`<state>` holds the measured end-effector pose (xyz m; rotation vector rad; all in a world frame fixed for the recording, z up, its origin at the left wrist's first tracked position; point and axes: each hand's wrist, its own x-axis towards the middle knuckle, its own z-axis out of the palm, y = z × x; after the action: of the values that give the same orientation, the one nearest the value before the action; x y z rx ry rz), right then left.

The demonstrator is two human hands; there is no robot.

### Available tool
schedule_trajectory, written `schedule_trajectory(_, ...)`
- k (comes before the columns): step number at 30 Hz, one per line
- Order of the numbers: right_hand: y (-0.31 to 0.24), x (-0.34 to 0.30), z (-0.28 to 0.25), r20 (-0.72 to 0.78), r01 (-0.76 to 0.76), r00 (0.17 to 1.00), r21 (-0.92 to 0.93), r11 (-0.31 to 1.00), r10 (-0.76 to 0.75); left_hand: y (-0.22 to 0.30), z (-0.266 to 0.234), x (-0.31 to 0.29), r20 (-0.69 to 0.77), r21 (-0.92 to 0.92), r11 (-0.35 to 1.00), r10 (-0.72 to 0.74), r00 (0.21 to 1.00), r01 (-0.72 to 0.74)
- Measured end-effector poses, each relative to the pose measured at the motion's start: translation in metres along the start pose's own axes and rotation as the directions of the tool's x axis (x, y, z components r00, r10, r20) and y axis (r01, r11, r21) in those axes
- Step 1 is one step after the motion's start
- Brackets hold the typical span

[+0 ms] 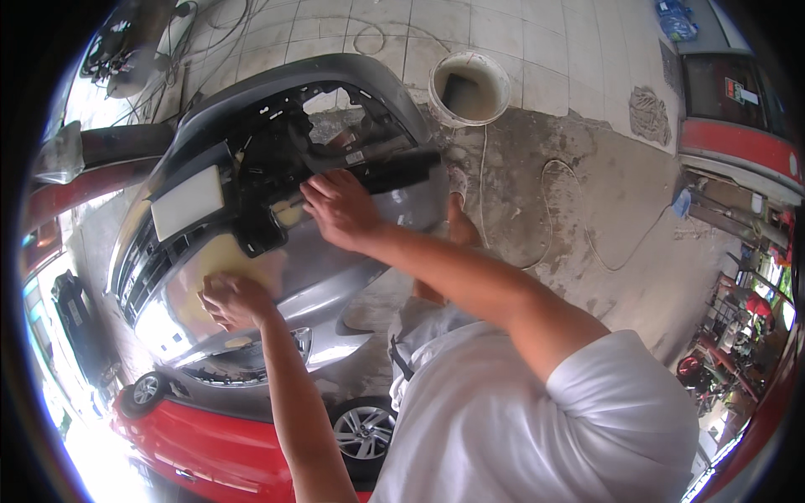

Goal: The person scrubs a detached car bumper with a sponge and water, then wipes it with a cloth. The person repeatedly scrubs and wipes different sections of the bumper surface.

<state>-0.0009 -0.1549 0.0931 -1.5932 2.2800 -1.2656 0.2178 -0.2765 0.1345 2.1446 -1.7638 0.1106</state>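
The floor [625, 205] comprises square white tiles [545, 46] and stained grey concrete [604, 184]. A round white plastic bucket [478, 59] containing murky water [480, 96] stands near their boundary; a thin, pale, winding cord [550, 214] lies across the concrete.

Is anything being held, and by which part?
The right hand rests at an edge of the grey bumper; a firm hold is uncertain. The curled left hand is at its yellowish patch; whether it holds anything is hidden.
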Motion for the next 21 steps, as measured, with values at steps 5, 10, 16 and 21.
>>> schedule_trajectory(5, 0.036, -0.019, -0.019, 0.028, -0.103, 0.994, -0.128, 0.986, 0.108, -0.004, 0.012, 0.001, -0.063, 0.013, 0.999, 0.047, 0.997, -0.047)
schedule_trajectory(10, 0.017, -0.010, -0.012, 0.018, 0.072, 0.997, 0.007, 0.997, -0.072, -0.002, -0.002, -0.002, 0.002, -0.016, 1.000, 0.004, 1.000, -0.004)
schedule_trajectory(16, -0.008, -0.028, 0.000, -0.059, -0.028, 0.998, -0.065, 0.998, 0.024, 0.001, 0.000, -0.003, -0.042, 0.018, 0.999, 0.039, 0.998, -0.038)
schedule_trajectory(21, -0.044, -0.004, 0.022, -0.055, 0.094, 0.993, -0.101, 0.990, -0.100, 0.010, -0.010, -0.008, 0.024, -0.034, 0.999, 0.010, 1.000, -0.010)
